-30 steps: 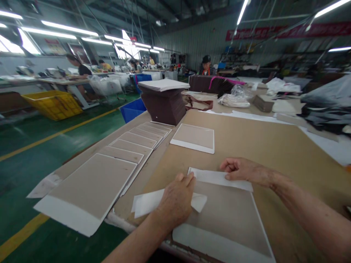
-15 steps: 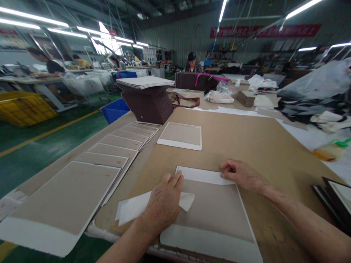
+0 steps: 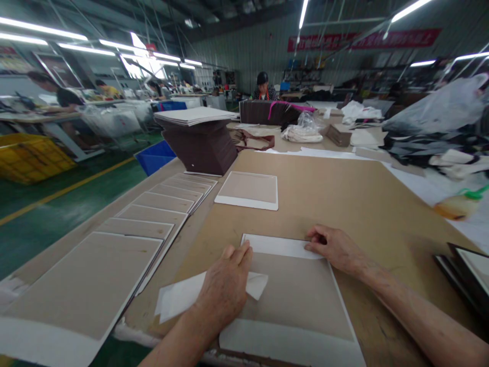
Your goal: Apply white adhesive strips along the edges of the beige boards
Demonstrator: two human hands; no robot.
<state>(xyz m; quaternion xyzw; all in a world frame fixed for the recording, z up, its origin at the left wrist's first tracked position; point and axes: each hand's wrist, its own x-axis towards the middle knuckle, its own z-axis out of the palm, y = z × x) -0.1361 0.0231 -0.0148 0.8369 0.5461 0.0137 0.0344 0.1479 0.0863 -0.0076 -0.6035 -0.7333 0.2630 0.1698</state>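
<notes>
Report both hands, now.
Left hand: fingertips on the white strip's left end, loose paper under the palm; whether gripped, can't tell.
Right hand: fingers curled at the strip's right end; pinch can't be told.

Matt panel (image 3: 298,285), smooth paper strip (image 3: 280,246), glossy plastic bag (image 3: 431,108), matt table cover (image 3: 324,193), possibly cardboard

Factory workshop; ribbed wall (image 3: 244,57), tube lights (image 3: 42,28) overhead; green floor (image 3: 87,201) with yellow line (image 3: 91,179); several people (image 3: 66,97) at workstations (image 3: 38,118); yellow bin (image 3: 32,159); red banner (image 3: 362,41); tall stack of brown sheets (image 3: 204,148) on the surface (image 3: 324,193).
</notes>
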